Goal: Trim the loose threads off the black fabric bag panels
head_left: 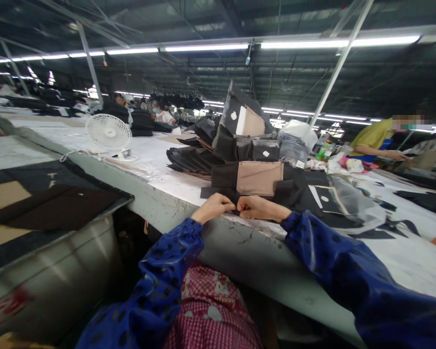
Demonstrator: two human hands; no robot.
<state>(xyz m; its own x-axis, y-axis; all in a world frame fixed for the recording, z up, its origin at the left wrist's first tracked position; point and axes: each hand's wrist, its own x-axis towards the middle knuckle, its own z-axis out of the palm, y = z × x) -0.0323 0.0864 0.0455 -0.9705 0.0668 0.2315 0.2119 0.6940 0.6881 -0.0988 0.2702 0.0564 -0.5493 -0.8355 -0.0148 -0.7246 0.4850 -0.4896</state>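
Wht fan (109,132) stands L, yel-top wkr (372,136) R.

Black pieces (223,175) block ahead; leftward, table (153,170) seems passable (fan (108,132) beyond).

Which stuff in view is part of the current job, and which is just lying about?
Part of the job, judging by the hands:
- dark material, apparently pinched by the left hand and right hand
- tan panel just beyond
- likely the fanned dark pieces

Probably just lying about:
- white fan
- clear plastic on the right
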